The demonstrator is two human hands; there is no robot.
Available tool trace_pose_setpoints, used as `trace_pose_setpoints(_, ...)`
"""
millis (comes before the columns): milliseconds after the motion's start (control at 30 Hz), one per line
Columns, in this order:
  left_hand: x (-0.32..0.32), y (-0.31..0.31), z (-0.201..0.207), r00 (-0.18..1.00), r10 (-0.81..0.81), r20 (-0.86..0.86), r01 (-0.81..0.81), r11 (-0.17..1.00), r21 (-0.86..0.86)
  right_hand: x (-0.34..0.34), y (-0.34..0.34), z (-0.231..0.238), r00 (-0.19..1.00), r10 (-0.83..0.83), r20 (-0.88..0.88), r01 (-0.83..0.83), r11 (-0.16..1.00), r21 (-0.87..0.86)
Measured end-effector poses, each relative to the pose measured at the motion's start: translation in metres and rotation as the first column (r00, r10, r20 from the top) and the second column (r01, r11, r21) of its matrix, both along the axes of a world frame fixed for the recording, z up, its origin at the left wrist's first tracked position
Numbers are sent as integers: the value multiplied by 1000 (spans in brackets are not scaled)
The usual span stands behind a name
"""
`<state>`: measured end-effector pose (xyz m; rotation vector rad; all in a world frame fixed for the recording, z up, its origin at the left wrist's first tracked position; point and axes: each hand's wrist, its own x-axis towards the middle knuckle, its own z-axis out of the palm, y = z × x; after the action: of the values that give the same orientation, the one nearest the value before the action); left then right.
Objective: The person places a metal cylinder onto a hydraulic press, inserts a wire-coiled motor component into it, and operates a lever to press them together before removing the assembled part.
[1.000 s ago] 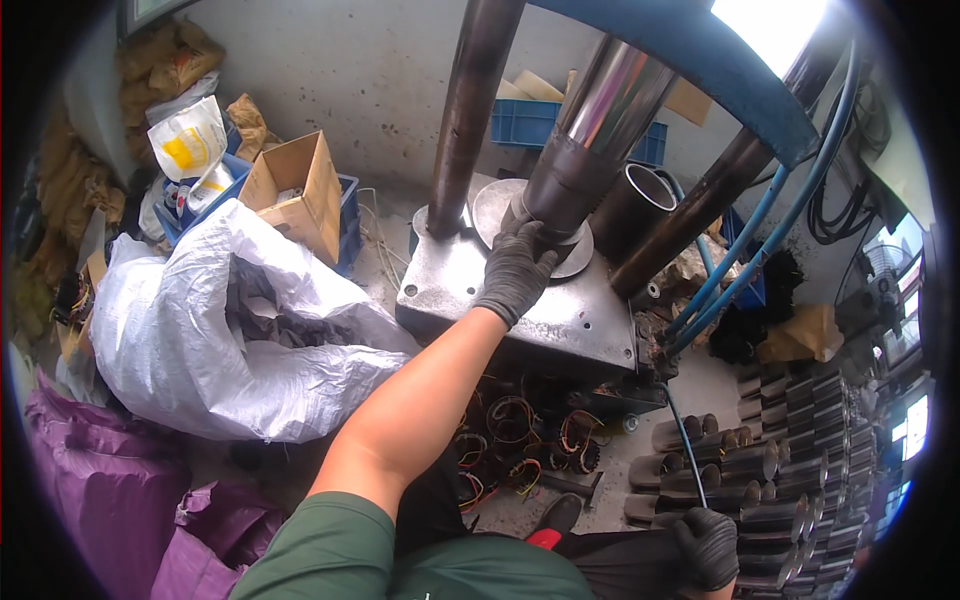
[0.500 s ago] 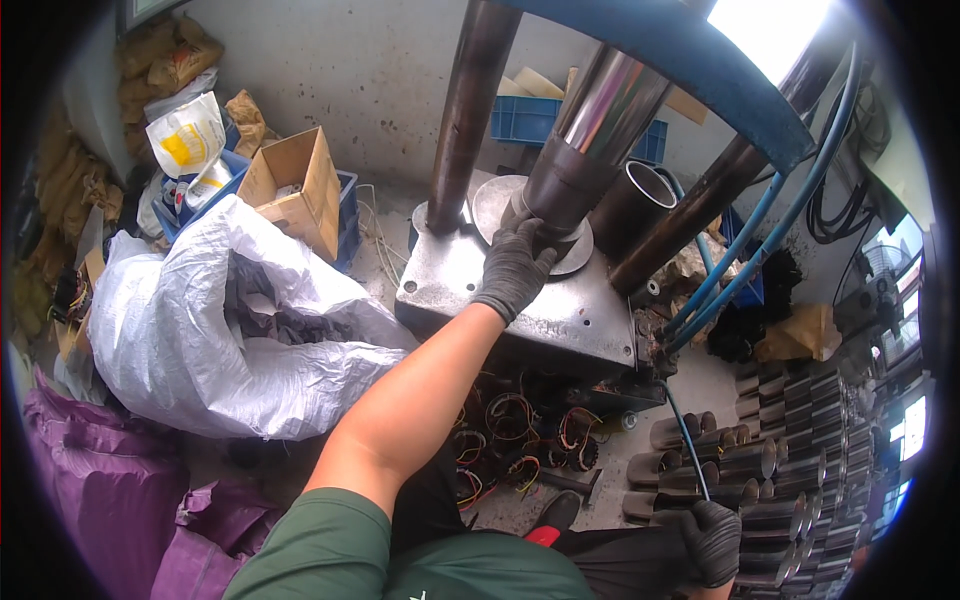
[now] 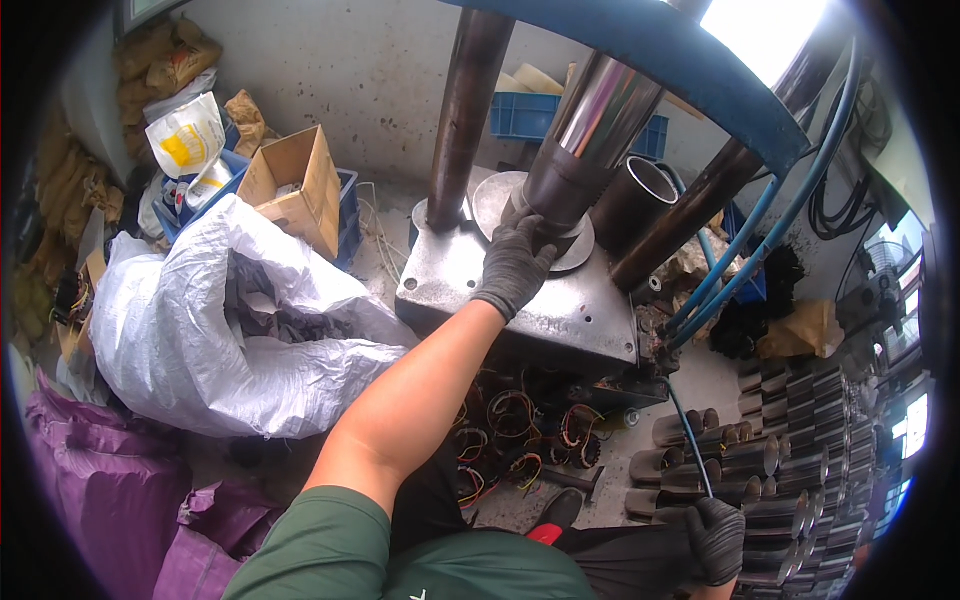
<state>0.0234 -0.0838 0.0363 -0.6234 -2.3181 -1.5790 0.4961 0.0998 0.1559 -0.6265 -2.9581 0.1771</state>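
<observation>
Currently laying bent left hand (image 3: 517, 265) against cylinder (image 3: 568, 187), above disc (image 3: 490, 203) on press base (image 3: 450, 268); cannot tell whether pinching it; clutching rod (image 3: 690, 439) in curled right hand (image 3: 716, 543), near tubes (image 3: 750, 458).

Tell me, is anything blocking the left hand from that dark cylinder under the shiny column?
Nothing visible does: the gloved left hand is right at the near lower side of the dark cylinder and appears to touch it. The round metal plate lies beneath the cylinder, not between them.
</observation>
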Motion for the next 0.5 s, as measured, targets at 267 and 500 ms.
trace_pose_setpoints(267,5,-3,10,999,-18,29,19,999,-43,2,5,-1,1000,11,16,-11,1000,20)
trace_pose_setpoints(500,4,-4,8,1000,-9,5,9,999,-40,1,5,-2,1000,-2,8,2,1000,8)
